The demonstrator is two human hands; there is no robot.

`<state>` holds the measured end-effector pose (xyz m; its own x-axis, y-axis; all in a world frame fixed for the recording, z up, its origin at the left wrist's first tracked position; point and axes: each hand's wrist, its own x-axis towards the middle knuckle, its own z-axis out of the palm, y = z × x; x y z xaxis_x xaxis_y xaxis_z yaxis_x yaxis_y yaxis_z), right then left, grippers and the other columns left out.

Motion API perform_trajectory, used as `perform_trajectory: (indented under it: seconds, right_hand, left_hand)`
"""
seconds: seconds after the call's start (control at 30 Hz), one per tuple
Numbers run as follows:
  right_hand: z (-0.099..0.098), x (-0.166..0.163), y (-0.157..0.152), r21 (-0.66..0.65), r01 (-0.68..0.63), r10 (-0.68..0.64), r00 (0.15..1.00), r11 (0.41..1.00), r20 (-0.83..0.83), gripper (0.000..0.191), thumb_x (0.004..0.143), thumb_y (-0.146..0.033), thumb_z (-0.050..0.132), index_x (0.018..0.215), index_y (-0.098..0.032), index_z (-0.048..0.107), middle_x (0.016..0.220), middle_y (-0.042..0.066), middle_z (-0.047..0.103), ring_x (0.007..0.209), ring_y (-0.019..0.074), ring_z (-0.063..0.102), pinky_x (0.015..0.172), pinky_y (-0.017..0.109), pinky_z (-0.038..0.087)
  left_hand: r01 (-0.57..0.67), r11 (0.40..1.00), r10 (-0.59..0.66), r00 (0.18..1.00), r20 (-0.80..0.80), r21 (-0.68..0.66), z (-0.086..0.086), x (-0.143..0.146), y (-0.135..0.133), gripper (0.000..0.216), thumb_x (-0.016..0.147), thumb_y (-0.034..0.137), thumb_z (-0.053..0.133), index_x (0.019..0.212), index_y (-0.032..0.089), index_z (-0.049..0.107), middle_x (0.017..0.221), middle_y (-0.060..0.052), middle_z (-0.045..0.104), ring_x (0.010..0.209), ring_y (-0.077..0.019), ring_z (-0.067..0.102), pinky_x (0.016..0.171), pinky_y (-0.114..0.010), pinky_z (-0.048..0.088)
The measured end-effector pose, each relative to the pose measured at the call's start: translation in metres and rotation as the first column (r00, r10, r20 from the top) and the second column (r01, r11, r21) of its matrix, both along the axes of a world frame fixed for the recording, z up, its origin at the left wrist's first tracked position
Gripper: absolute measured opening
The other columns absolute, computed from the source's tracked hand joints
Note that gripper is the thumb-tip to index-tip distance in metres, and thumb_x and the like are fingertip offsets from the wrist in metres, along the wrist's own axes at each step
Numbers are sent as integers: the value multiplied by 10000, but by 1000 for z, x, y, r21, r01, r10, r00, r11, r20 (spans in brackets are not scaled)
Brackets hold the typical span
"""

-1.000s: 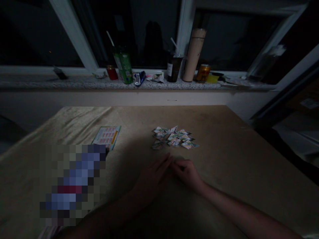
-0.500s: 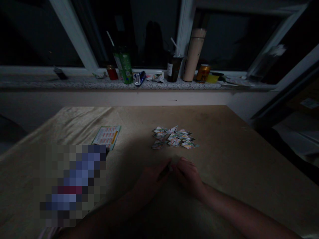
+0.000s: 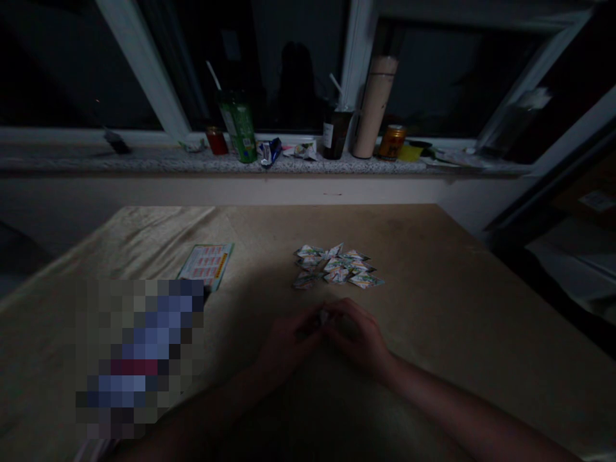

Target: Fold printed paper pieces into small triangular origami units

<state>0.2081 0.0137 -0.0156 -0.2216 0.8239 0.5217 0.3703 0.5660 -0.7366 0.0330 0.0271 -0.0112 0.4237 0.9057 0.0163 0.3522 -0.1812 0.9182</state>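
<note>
My left hand (image 3: 291,337) and my right hand (image 3: 359,330) meet over the near middle of the table, fingertips pinched together. Between them is a small pale piece of folded paper (image 3: 324,317), mostly covered by the fingers and dim in the shadow. Just beyond the hands lie several folded paper pieces (image 3: 338,274), pointed in shape and printed in colours, arranged in close rows. Off to the left is a printed card or sheet (image 3: 206,263) with rows of red marks.
A blurred-out bluish object (image 3: 154,340) lies on the table (image 3: 433,308) at left. Along the windowsill (image 3: 293,168) stand a green cup (image 3: 243,131), a dark cup with a straw (image 3: 335,136), a pink flask (image 3: 375,106), an orange can (image 3: 392,142) and a red jar (image 3: 216,141).
Both hands have shifted slightly left, and the right fingers have stretched forward over the small paper. The paper has turned a little between the fingertips. The folded pieces on the table have not moved.
</note>
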Motion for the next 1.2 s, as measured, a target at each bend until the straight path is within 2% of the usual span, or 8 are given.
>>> perform_trajectory:
  seconds: [0.23,0.4,0.53,0.8,0.9,1.03,1.2]
  right_hand:
    - [3,0,2,-5,-40,39,996,999,-78,253,794,-174,605,1040,-224,581,969,70,603,877,179,577,721,296,494]
    - [5,1,3,49,-59,62,996,997,-61,286,785,-148,619,1056,-237,588,1010,65,628,966,196,563,820,347,474]
    - [5,2,2,45,-81,83,995,996,-47,306,791,-140,609,1080,-237,582,1002,64,642,968,198,568,830,359,479]
    - [5,3,2,66,-60,62,998,996,-21,322,814,-150,568,1123,-240,577,1029,65,658,978,195,599,845,343,492]
    - [3,5,2,84,-31,33,999,996,-12,329,819,-147,556,1132,-246,576,1048,62,658,982,188,607,860,331,491]
    - [-1,7,2,116,-35,33,999,993,23,351,833,-150,529,1171,-242,553,1087,74,646,1007,190,602,867,335,492]
    - [-2,9,3,146,-67,55,995,987,81,366,856,-136,483,1208,-228,521,1105,89,633,1037,188,584,869,338,491]
  left_hand:
    - [-15,994,31,988,148,-111,0,1,0,464,754,269,619,1200,185,525,1100,-45,647,974,-222,614,862,-322,470]
    - [11,995,-1,995,101,-99,3,2,2,397,759,254,620,1144,166,578,1034,-40,675,918,-216,628,830,-298,473]
    - [47,996,-40,995,95,-78,1,1,3,396,771,219,606,1162,177,567,1054,-27,666,938,-201,617,846,-274,451]
    - [71,997,-69,996,61,-31,1,0,3,337,833,275,534,1156,184,567,1064,-22,655,938,-192,603,835,-256,431]
    - [59,998,-59,998,27,-17,6,0,2,272,864,298,480,1071,180,609,973,-13,679,867,-186,614,786,-247,439]
    - [65,996,-63,998,28,-68,9,1,2,263,880,329,445,982,180,637,791,16,690,702,-159,622,671,-221,448]
    - [77,980,-55,991,121,-184,9,1,3,272,866,353,463,861,155,649,732,9,685,694,-166,628,655,-223,455]
